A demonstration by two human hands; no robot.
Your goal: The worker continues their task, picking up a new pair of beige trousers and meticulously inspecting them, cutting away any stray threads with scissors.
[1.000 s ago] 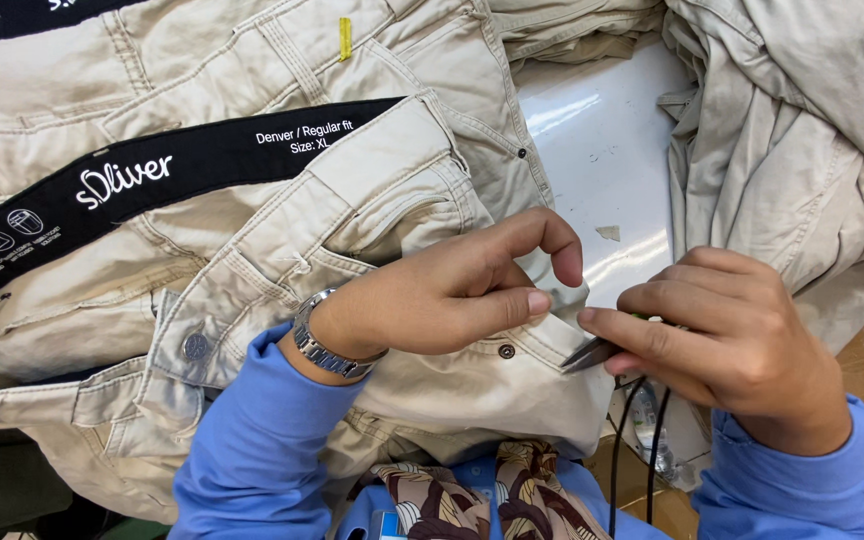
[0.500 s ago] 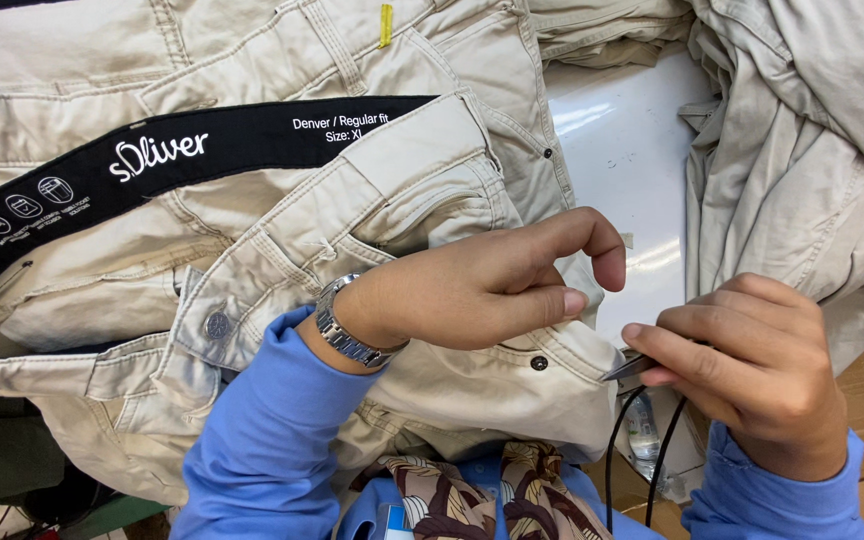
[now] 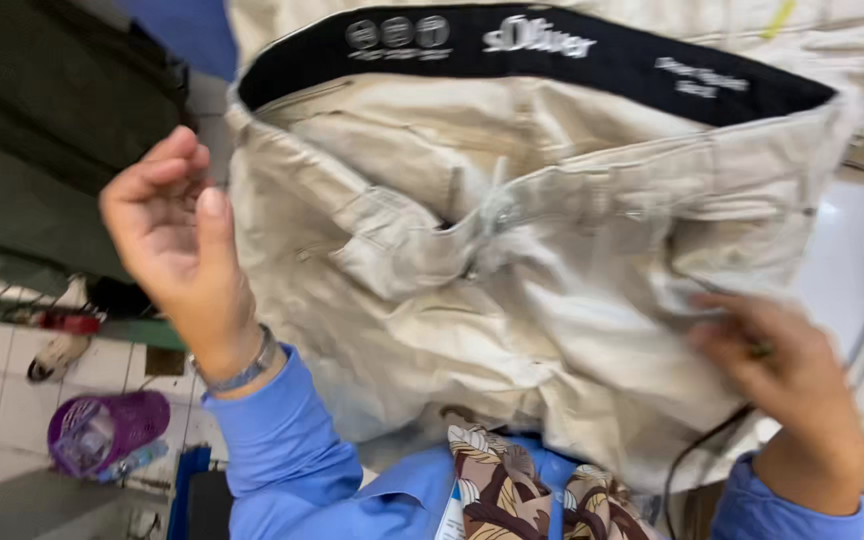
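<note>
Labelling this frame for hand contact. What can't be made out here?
- Head view: right hand is motion-blurred; its grip on the beige trousers is unclear.
- Left hand shows no clear contact with the trousers.
- Purple container on the floor: contents too small.
- Trouser legs cut off by the frame's edges.

The left hand (image 3: 177, 245) is raised at the left of the scene, palm turned toward the right, fingers loosely curled and the thumb upright; it grips nothing. Its wrist bends back above a blue sleeve. The right hand (image 3: 777, 375) lies low at the near right, blurred, palm down with fingers spread leftward, forearm in blue sleeve running toward the near edge.
</note>
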